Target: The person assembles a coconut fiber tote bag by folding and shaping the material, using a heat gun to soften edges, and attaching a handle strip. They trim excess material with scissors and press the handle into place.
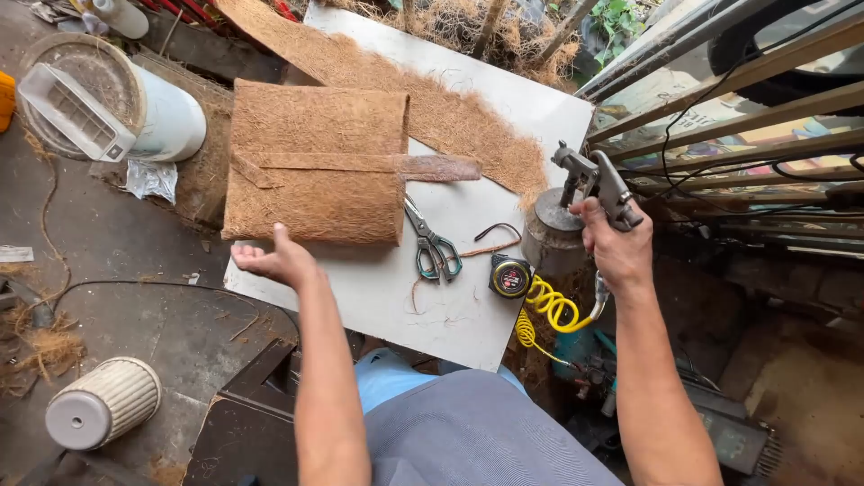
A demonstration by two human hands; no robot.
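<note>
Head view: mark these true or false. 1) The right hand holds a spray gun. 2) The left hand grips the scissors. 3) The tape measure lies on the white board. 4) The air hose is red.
1) True: the right hand grips the spray gun above its metal cup.
2) False: the left hand is open at the folded coir mat; the scissors lie untouched.
3) True: the tape measure lies on the white board.
4) False: the coiled hose is yellow.
</note>
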